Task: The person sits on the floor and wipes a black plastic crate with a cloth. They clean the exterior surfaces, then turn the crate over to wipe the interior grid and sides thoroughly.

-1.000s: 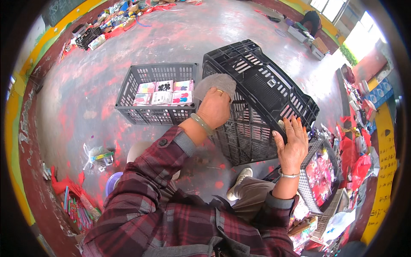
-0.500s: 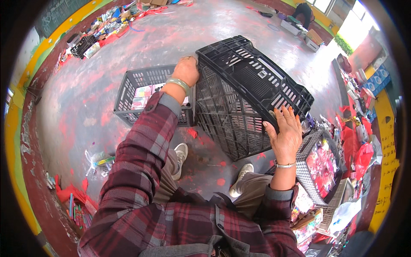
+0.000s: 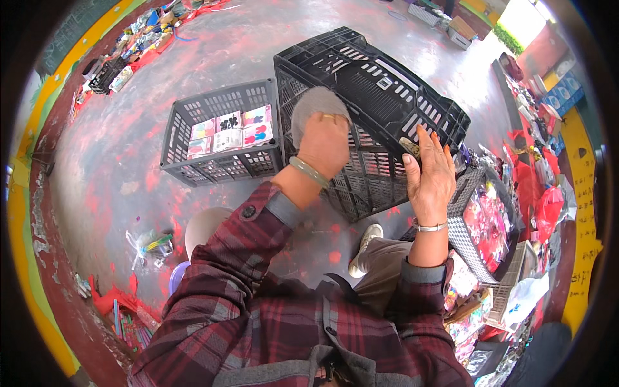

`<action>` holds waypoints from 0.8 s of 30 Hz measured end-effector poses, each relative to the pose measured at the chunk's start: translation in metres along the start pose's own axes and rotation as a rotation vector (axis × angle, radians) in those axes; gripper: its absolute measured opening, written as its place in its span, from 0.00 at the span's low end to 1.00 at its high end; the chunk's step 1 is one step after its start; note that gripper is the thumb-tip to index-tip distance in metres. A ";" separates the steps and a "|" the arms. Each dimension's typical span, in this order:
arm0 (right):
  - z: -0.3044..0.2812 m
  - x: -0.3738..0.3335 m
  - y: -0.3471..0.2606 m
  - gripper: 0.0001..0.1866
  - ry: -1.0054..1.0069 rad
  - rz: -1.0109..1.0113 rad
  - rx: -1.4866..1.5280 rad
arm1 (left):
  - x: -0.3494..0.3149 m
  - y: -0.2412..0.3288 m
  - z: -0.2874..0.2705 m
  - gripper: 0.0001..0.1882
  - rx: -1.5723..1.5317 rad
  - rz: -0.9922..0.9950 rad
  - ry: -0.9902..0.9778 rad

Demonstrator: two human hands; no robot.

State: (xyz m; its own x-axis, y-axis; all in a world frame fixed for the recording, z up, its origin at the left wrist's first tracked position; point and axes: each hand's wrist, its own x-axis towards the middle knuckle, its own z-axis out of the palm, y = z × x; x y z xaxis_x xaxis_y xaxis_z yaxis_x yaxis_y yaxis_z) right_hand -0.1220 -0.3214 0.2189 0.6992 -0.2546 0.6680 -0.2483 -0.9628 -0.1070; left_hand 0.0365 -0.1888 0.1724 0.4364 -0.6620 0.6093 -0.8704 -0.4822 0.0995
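A large black plastic crate [image 3: 380, 77] stands tilted in front of me, its slatted sides showing. My left hand [image 3: 325, 145] is wrapped round a grey cloth [image 3: 316, 106] and holds it against the crate's near upper edge. Against the crate's right end lies my right hand [image 3: 431, 174], palm to the plastic and fingers stretched out, steadying contact without a grip. Left of it, a dark grey slatted crate [image 3: 180, 169] stands upright on the floor with several small colourful packs [image 3: 227, 137] in it.
At my right are a checkered fabric box [image 3: 474, 258] of pink packets and a beige basket [image 3: 500, 300]. Goods line the right wall. By my left leg lie a clear plastic bag [image 3: 151, 248] and a purple rounded thing [image 3: 178, 276].
My left hand has left the black crate's upper left corner and moved right and down, now with a grey cloth in it. My right hand stays on the crate's right end.
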 end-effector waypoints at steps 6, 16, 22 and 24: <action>0.000 -0.002 0.006 0.26 0.010 0.013 0.063 | -0.015 0.046 -0.003 0.08 -0.105 0.094 -0.004; 0.000 -0.003 0.009 0.32 0.105 0.204 0.508 | -0.045 0.122 -0.004 0.11 -0.417 0.394 -0.161; -0.003 -0.002 0.009 0.28 0.067 0.138 0.422 | -0.036 0.092 -0.003 0.12 -0.396 0.334 -0.500; -0.001 -0.002 0.011 0.27 0.070 0.115 0.382 | -0.024 0.067 0.013 0.16 -0.379 0.324 -0.226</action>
State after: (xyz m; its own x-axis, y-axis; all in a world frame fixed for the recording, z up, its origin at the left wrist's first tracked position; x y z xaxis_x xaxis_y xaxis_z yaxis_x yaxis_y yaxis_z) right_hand -0.1266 -0.3312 0.2175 0.6305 -0.3686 0.6831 -0.0456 -0.8961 -0.4414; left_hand -0.0292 -0.2123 0.1547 0.1337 -0.8693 0.4759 -0.9715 -0.0202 0.2361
